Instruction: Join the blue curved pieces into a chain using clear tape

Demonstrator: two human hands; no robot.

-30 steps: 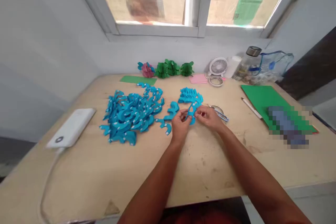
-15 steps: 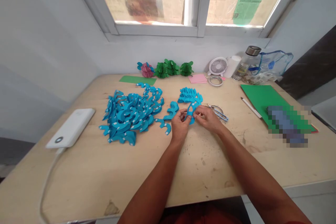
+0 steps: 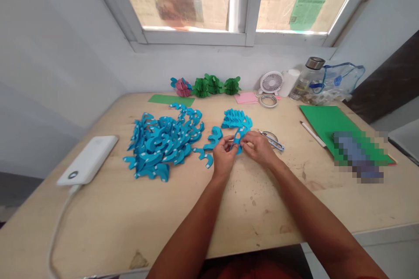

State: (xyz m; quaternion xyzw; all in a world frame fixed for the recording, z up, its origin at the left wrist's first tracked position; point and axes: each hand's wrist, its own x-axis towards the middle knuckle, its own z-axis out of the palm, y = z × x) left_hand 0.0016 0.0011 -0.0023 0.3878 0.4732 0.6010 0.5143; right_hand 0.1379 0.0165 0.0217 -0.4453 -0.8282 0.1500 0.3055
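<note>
Between my two hands is a curved blue paper piece (image 3: 241, 133) with small white squares on it. My left hand (image 3: 224, 154) is closed on its left side, thumb and fingers pinching. The fingertips of my right hand (image 3: 259, 145) pinch its right edge; exactly what they grip there is partly hidden. Just beyond lies a fanned row of joined blue paper pieces (image 3: 236, 118), which the held piece seems to meet or overlap. Loose blue curved pieces (image 3: 214, 137) lie left of my left hand, and a big heap of blue paper pieces (image 3: 160, 141) sits farther left.
A blue cutter (image 3: 275, 141) lies by a tape roll right of my right hand. Green paper (image 3: 322, 117) and a white pen (image 3: 312, 133) are at the right. Along the wall stand paper figures (image 3: 214, 84), a small fan (image 3: 271, 82) and a bottle (image 3: 307, 79). A cabled power bank (image 3: 90, 157) lies left.
My right hand's fingertips have shifted slightly left along the blue paper piece. My left hand keeps its pinch, and the things on the table stay in place.
</note>
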